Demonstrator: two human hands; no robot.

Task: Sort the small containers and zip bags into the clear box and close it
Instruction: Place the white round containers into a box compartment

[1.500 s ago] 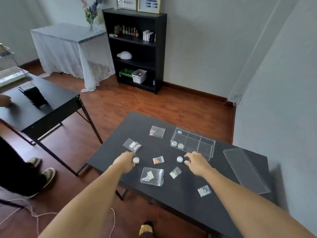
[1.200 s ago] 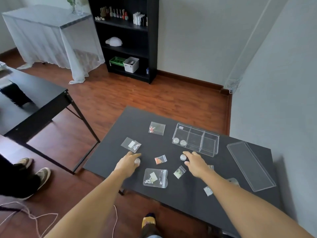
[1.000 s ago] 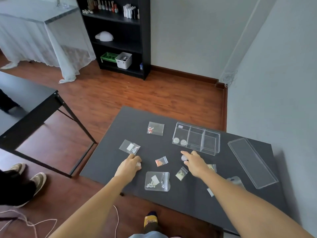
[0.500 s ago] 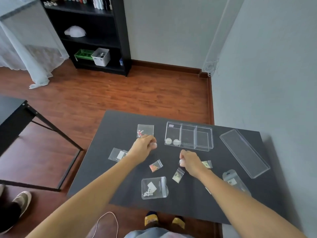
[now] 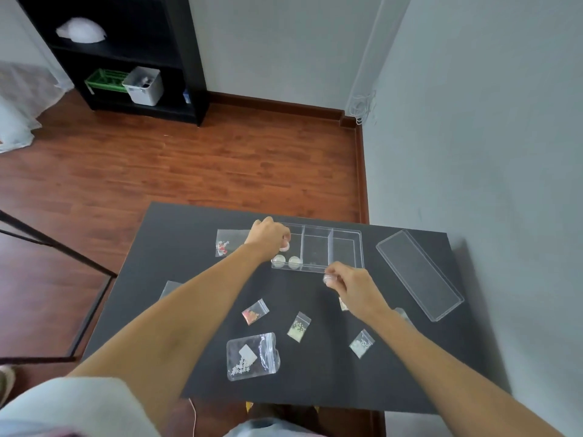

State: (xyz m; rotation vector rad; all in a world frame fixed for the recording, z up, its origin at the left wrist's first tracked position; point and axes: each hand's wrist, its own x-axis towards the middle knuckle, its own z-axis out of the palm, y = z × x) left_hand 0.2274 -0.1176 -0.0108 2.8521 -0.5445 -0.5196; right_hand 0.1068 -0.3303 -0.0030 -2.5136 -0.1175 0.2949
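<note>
On my dark table (image 5: 176,247), starting at the left, a zip bag with red bits (image 5: 224,243) lies flat just beside my left hand (image 5: 268,236); that hand hangs over the left compartment of the clear box (image 5: 345,247), fingers curled around a small round container (image 5: 285,246); two more round containers (image 5: 286,262) already sit at the near edge of that same compartment; the middle and right compartments look bare. My right hand (image 5: 353,287) is near the box's front wall, fingertips pinched on another small container (image 5: 328,279). Nearer me lie loose bags: an orange-speckled bag (image 5: 255,311), a large bag (image 5: 253,356), a pale narrow bag (image 5: 298,327), and a small bag (image 5: 362,343). Far right, the clear lid (image 5: 419,274) lies apart from the box.
</note>
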